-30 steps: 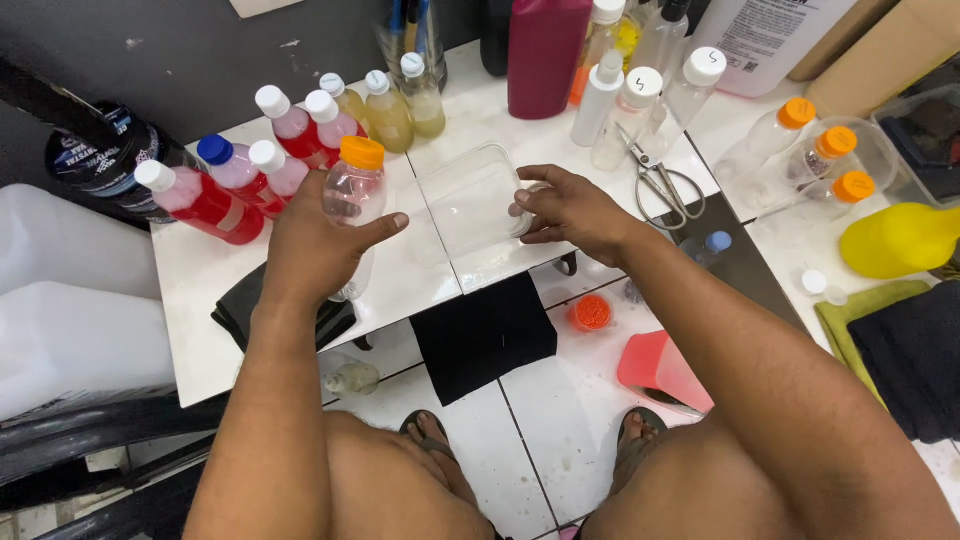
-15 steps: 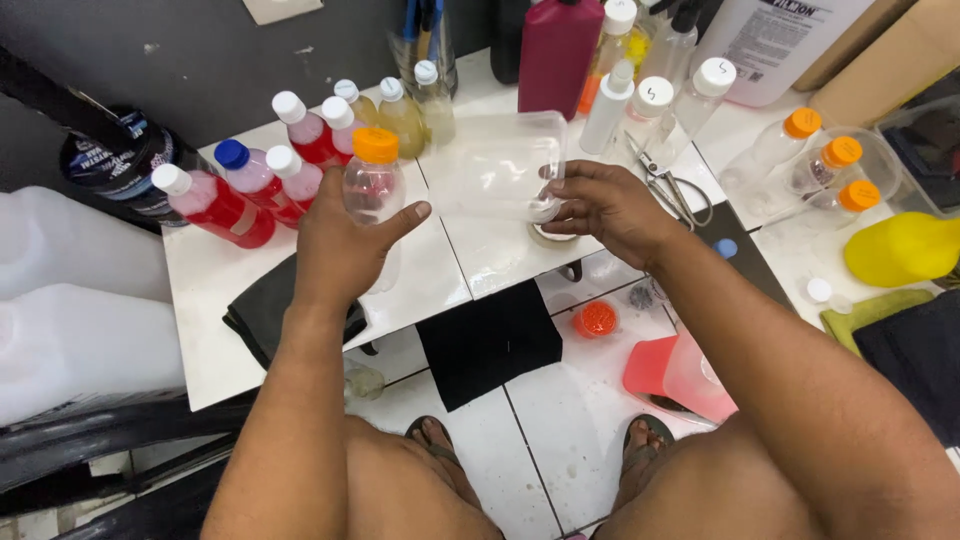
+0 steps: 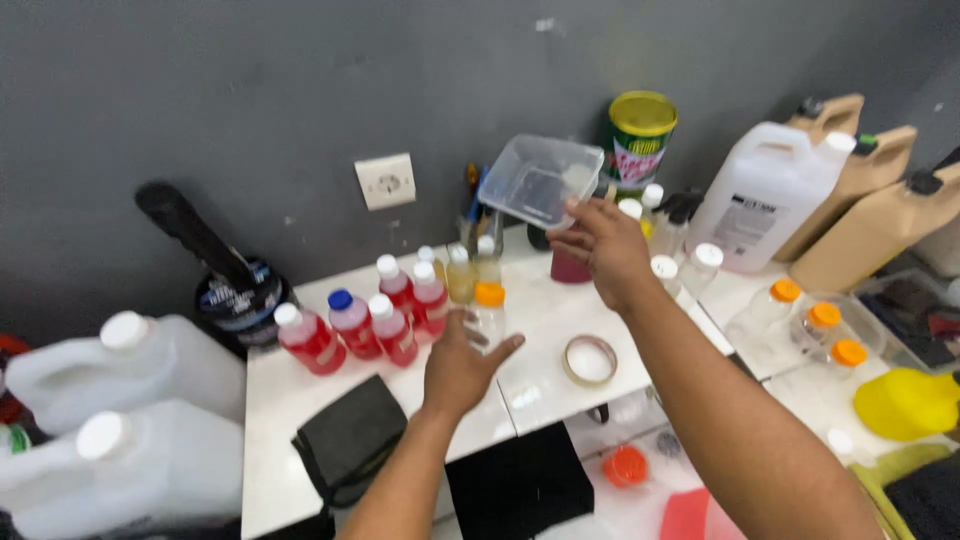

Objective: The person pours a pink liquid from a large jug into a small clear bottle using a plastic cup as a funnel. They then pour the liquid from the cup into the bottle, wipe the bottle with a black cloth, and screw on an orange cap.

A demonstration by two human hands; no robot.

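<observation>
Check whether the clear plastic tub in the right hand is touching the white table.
Apart. The head view shows the clear plastic tub lifted in the right hand, tilted in front of the grey wall, well above the white table.

White tiled table [image 3: 560, 330] against a grey wall. On it, far left centre: cluster of small bottles with red liquid [image 3: 372, 320], white and blue caps, plus yellowish bottles [image 3: 462, 275] behind. Clear bottle with orange cap [image 3: 489, 308] just right of them. Roll of tape [image 3: 589, 360] lying flat, right of centre. Dark folded cloth [image 3: 345, 440] at near left edge. Far right: white-capped bottles [image 3: 690, 265], dark red container [image 3: 568, 267], large white jug [image 3: 770, 195].
</observation>
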